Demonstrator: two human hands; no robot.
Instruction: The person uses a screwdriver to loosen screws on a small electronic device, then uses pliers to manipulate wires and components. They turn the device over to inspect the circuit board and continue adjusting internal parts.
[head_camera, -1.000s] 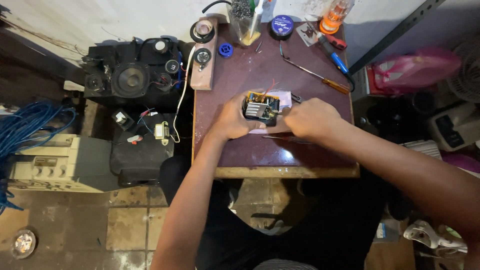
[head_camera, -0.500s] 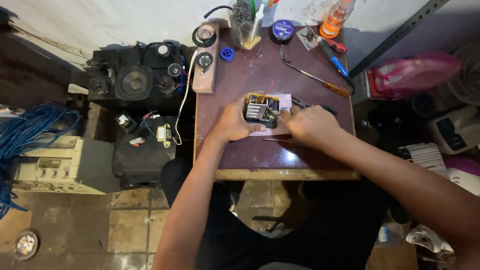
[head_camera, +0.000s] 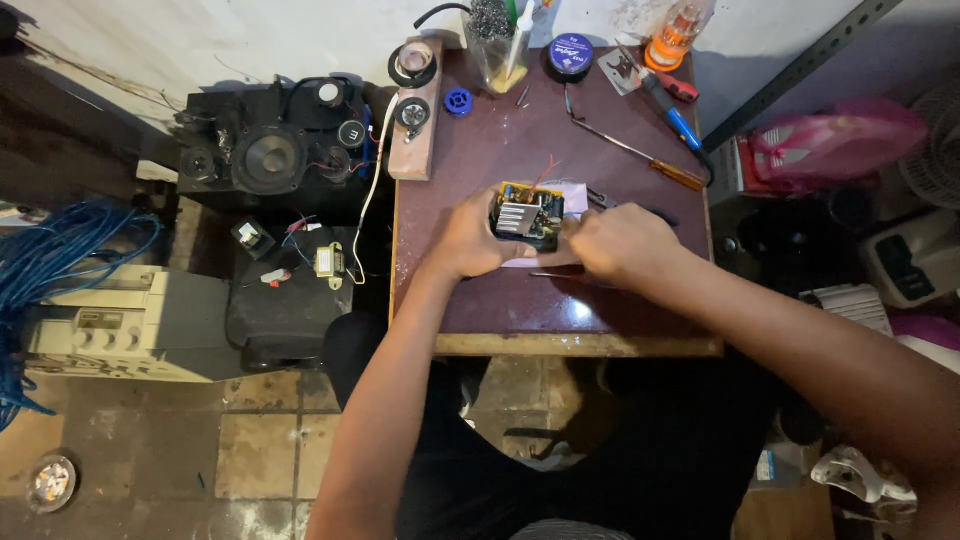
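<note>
Head view: two hands (head_camera: 545, 245) grip one circuit board (head_camera: 527, 215), two screwdrivers (head_camera: 640, 152) nearby.

Pink plastic bag (head_camera: 835, 140) right of table; round blue-labelled tin (head_camera: 571, 52) at back.

Circuit board (head_camera: 527, 215) on table (head_camera: 480, 290), between hands

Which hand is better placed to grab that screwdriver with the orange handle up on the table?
Probably the right hand. The orange-handled screwdriver lies on its side of the table, just beyond it, while the left hand grips the circuit board from the opposite side.
</note>
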